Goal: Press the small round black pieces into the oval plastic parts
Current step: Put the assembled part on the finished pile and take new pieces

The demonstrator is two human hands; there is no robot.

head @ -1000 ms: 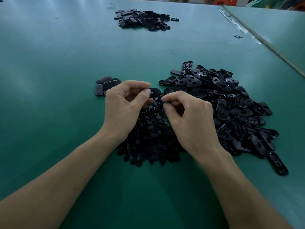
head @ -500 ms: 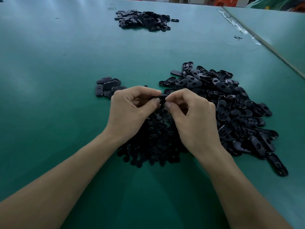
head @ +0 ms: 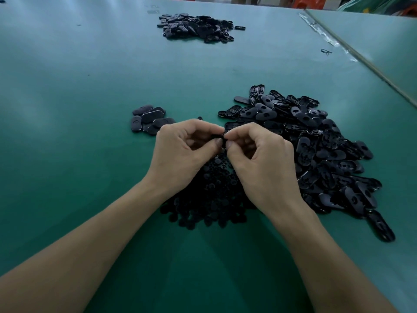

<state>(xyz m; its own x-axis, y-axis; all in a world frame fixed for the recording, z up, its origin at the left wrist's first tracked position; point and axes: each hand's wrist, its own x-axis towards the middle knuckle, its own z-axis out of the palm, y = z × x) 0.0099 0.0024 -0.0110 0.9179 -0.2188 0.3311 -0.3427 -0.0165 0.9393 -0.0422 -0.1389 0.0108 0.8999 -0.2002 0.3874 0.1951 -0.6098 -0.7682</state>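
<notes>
While the left hand [head: 185,152] grips an oval part [head: 218,137] above the heap of round pieces [head: 209,199], the right hand [head: 264,161] pinches the same part with curled fingers, evidently mid-press; seating next calls for square, firm thumb pressure.

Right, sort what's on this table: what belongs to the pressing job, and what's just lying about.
Job: left hand and right hand, both pinching one oval part; heap of round pieces; heap of oval parts; small set-aside group.
Lying about: far heap; tape strip; small clip.
</notes>
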